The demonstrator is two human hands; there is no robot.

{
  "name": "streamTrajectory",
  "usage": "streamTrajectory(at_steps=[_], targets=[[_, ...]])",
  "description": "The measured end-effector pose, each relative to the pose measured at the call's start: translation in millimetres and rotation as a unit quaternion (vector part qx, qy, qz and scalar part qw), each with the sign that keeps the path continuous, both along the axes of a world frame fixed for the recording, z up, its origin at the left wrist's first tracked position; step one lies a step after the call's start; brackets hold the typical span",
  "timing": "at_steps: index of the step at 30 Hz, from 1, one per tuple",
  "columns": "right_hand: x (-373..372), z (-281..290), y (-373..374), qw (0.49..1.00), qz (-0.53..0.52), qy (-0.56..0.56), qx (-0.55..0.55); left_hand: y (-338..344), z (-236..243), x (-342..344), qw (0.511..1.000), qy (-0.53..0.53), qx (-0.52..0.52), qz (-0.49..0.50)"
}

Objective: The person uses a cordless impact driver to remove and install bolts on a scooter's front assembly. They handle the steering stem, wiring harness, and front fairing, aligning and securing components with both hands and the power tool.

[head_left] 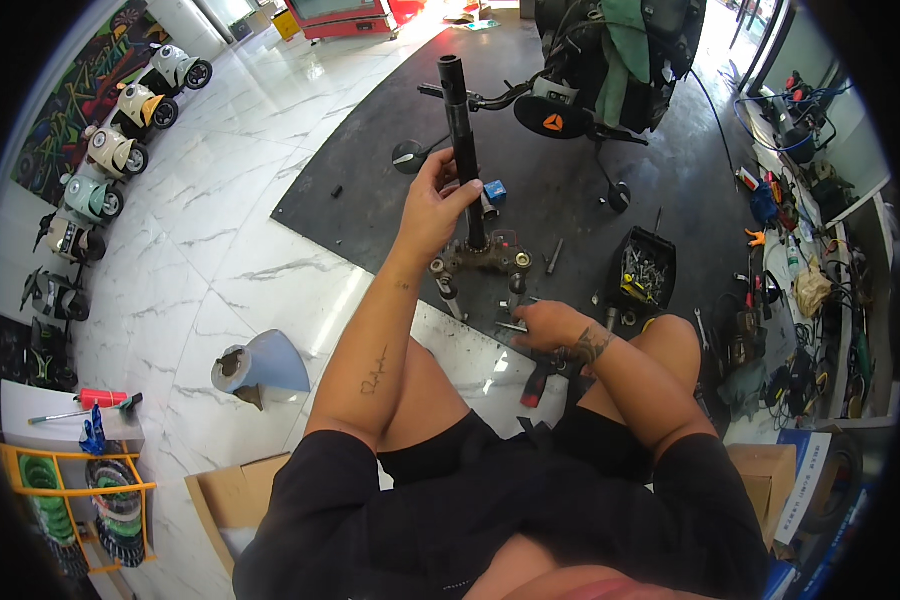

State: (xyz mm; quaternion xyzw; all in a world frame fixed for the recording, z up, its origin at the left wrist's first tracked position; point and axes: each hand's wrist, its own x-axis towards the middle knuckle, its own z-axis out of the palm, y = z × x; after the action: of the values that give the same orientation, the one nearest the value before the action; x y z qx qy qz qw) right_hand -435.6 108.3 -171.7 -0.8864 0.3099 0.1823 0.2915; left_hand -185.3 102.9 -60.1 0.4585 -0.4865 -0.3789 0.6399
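Note:
A black steering tube point(467, 130) stands almost upright in front of me, rising from a dirty metal fork clamp point(485, 257). My left hand point(438, 205) is wrapped round the tube at mid-height, thumb on its near side. Metal stubs reach down from both ends of the clamp. Low at the clamp's right end, my right hand point(548, 326) is closed, fingers curled by a short silver metal piece point(511, 326); what it grips is partly hidden. Just below that hand lies a red and black power tool point(537, 385) on the floor between my legs.
A black bin of bolts point(647, 270) stands right of the fork, on a dark mat point(370, 195). Beyond is a partly stripped scooter point(610, 70) with mirrors. A bluish plastic cover point(270, 362) lies on the left tiles. Tools and cables line the right wall; scooters stand far left.

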Motion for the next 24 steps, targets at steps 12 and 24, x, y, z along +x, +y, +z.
streamTrajectory(at_steps=[12, 24], targets=[[4, -6, -2, 1.0, 0.015, 0.009, 0.002, 1, 7, 0, 0.999, 0.026, 0.026, 0.026], [1, -15, -2, 1.0, 0.021, -0.005, -0.005, 1, 11, 2, 0.991, -0.052, 0.094, -0.079]])
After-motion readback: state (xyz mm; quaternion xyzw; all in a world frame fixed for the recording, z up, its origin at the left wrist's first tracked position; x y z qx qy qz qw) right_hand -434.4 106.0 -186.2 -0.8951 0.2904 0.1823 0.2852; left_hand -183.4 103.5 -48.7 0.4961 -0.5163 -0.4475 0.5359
